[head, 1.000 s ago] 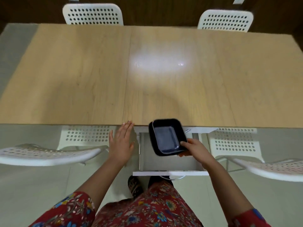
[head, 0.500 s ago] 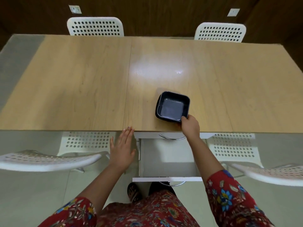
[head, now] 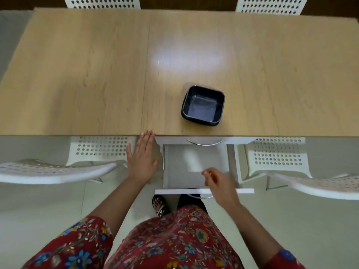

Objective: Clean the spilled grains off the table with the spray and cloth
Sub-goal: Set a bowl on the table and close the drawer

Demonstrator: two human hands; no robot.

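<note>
A black square dish (head: 203, 105) stands on the wooden table (head: 97, 74) close to its near edge, with no hand on it. My left hand (head: 141, 158) is flat with straight fingers, the fingertips touching the table's near edge. My right hand (head: 217, 181) is blurred, loosely curled and holding nothing, above the pulled-out white drawer (head: 194, 166) under the table. No spray, cloth or grains show in view.
White perforated chairs stand to my left (head: 58, 171) and right (head: 310, 183), and two more at the table's far side (head: 101, 2). The drawer front (head: 204, 191) juts toward my legs. A second drawer handle (head: 205, 142) sits under the table edge.
My right hand carried the black dish up out of the drawer, set it on the table, let go and came back down over the drawer. My left hand stayed at the table edge.
</note>
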